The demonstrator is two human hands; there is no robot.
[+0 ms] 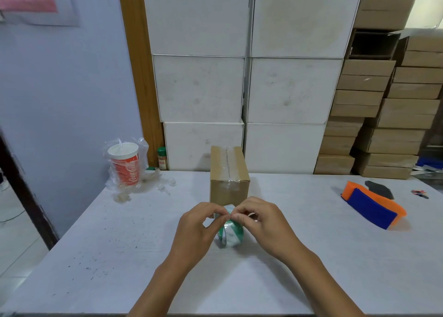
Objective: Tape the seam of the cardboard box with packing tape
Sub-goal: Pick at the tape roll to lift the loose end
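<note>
Cardboard box [229, 174], clear tape already along its top seam, stands at mid-bench [96, 244], at 12 o'clock from the hands. Roll of tape [230, 235], green and white core, upright on the bench just in front of the box; left hand [200, 228] and right hand [261, 223] both pinch its top edge with curled fingertips. Orange and blue tape dispenser [374, 206] at 2 o'clock; bagged red cup [124, 164] at 10 o'clock.

Only legible text: white "Coca-Cola" script, running vertically on the red paper cup [125, 165] inside a clear plastic bag at the desk's [96, 244] far left. Spice jar [162, 159] label and tape roll [229, 235] print too small to read.
</note>
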